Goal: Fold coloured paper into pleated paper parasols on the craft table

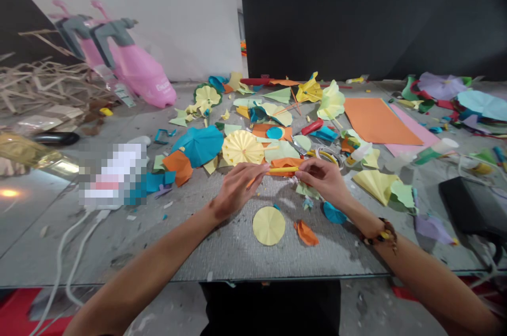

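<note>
My left hand (237, 188) and my right hand (322, 180) meet above the grey work table (253, 257), pinching the ends of a thin yellow paper stick (283, 169) between their fingers. Just beyond them lies a pleated yellow paper disc (243, 147). A flat yellow paper circle (269, 225) and a crumpled orange paper scrap (306, 233) sit nearer me, below my hands. Scissors (299, 147) and a tape roll (327, 155) lie close beyond my right hand. A beaded bracelet (382, 233) circles my right wrist.
Paper scraps and a blue paper umbrella shape (198, 146) cover the table. An orange sheet (376, 121) overlaps a pink sheet (412, 135). A black device (471, 206) sits at right, white cables (75, 251) hang at left, and a pink model scooter (127, 66) stands behind.
</note>
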Demonstrator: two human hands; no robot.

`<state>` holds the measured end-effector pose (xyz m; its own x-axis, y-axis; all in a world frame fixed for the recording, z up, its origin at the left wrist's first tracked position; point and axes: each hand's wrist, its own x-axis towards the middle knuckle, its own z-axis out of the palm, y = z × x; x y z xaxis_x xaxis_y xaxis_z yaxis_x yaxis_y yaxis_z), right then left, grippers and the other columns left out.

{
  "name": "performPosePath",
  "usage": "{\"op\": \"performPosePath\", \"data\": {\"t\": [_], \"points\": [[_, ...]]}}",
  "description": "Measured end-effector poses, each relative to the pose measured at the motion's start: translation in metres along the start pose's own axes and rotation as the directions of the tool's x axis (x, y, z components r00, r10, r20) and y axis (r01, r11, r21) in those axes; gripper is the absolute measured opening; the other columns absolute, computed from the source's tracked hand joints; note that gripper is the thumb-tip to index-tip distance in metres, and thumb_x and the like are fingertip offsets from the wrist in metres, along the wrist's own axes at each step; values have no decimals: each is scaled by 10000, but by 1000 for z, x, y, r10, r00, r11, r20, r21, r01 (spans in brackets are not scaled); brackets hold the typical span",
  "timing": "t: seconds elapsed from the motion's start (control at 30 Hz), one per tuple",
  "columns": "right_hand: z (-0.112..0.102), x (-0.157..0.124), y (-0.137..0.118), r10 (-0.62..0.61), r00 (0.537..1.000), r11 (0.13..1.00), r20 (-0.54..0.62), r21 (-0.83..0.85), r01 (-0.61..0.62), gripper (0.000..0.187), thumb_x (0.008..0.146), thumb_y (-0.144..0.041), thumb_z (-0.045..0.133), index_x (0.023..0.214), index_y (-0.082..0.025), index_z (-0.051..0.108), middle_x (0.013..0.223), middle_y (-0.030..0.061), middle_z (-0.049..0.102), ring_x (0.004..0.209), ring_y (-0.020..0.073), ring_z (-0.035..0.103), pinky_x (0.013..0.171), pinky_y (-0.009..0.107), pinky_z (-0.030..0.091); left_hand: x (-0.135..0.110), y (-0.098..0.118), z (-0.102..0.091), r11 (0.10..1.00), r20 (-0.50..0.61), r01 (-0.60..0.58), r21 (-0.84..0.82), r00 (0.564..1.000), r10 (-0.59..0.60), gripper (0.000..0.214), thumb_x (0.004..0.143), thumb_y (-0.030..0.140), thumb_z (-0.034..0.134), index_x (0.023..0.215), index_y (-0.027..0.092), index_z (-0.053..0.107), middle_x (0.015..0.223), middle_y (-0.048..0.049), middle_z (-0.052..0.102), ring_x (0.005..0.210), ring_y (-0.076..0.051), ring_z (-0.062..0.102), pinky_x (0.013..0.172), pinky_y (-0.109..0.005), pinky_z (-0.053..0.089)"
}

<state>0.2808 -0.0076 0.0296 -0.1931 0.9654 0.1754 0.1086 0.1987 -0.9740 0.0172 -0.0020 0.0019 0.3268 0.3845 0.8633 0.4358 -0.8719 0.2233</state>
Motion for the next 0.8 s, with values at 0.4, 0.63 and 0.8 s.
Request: {"op": "performPosePath", "data": {"t": [0.4,0.63,0.8], "points": [[-2,3,6,234,969,953,77,178,-244,364,734,-522,886,863,-200,771,750,7,695,658,116,582,622,260,490,-2,-2,-2,997,59,-43,59,997,39,564,939,63,675,1450,245,518,1048,-53,775,943,-156,727,841,-289,620],[-1,0,1,190,980,943,51,268,-197,313,685,-431,939,877,-237,785,817,2,720,685,114,619,634,254,523,-1,3,-1,999,1,32,24,999,-32,566,935,84,704,1442,239,506,1127,-71,778,1008,-166,752,872,-308,631],[-1,-2,-2,59,997,959,52,276,-71,535,686,-317,949,1179,-303,740,840,-34,703,737,115,642,679,250,541,-1,6,2,995,-61,78,-68,995,-82,586,912,98,746,1426,243,506,1044,-44,802,943,-163,782,910,-331,637]]}}
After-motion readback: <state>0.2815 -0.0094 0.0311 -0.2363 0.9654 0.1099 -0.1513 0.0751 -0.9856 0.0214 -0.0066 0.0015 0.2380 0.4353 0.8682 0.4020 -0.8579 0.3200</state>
